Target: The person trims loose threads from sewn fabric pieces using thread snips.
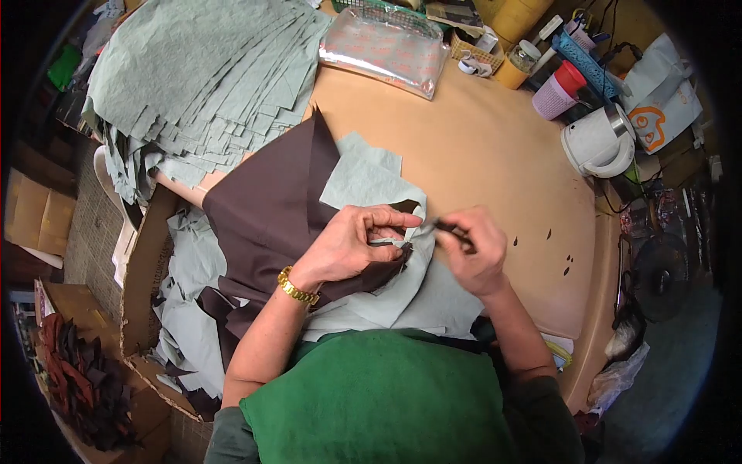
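My left hand (359, 241), with a gold watch (297, 286) on its wrist, pinches the edge of a fabric piece near the front of the table. Pale grey-green cloth (367, 176) and dark brown fabric (267, 189) meet at that edge and spread out on both sides. Just to the right, my right hand (475, 251) is closed around a small dark-handled tool (452, 230). Motion blurs its tip, which points at the pinched edge; I cannot tell its exact kind or whether it touches the cloth.
Layered grey-green sheets (201, 69) cover the table's back left. A clear plastic packet (382, 50) lies at the back. On the right stand a white kettle (599, 139) and a pink basket (555, 97). A cardboard box (147, 286) of cloth pieces is at the left.
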`<state>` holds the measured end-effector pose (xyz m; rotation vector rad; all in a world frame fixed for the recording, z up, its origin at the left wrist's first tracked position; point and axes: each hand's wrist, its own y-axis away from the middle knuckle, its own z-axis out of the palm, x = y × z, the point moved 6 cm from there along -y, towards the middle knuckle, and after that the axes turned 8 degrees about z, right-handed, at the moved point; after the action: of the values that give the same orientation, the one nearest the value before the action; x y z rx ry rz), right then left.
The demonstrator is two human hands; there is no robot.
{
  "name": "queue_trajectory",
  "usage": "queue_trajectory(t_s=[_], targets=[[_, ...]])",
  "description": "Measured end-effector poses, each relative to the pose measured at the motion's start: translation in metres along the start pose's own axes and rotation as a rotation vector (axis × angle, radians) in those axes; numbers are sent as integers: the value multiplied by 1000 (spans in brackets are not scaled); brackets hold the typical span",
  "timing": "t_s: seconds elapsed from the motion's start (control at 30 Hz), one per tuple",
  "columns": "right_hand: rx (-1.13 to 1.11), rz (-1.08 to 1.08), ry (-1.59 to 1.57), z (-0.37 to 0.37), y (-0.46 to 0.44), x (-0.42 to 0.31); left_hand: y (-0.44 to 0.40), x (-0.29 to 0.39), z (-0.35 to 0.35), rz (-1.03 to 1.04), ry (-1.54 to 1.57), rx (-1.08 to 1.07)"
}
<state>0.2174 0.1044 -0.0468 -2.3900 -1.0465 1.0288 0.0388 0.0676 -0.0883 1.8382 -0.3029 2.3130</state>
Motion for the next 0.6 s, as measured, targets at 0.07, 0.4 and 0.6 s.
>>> queue_trajectory(t_s=[0.07, 0.4, 0.6], targets=[[104, 163, -65, -10, 0, 17, -2, 26, -1, 76, -98, -29], [-305, 909, -904, 15, 57, 63, 19, 81, -11, 678, -796, 470], [-320, 899, -457, -10, 66, 65, 95, 46, -29, 483, -1021, 520]])
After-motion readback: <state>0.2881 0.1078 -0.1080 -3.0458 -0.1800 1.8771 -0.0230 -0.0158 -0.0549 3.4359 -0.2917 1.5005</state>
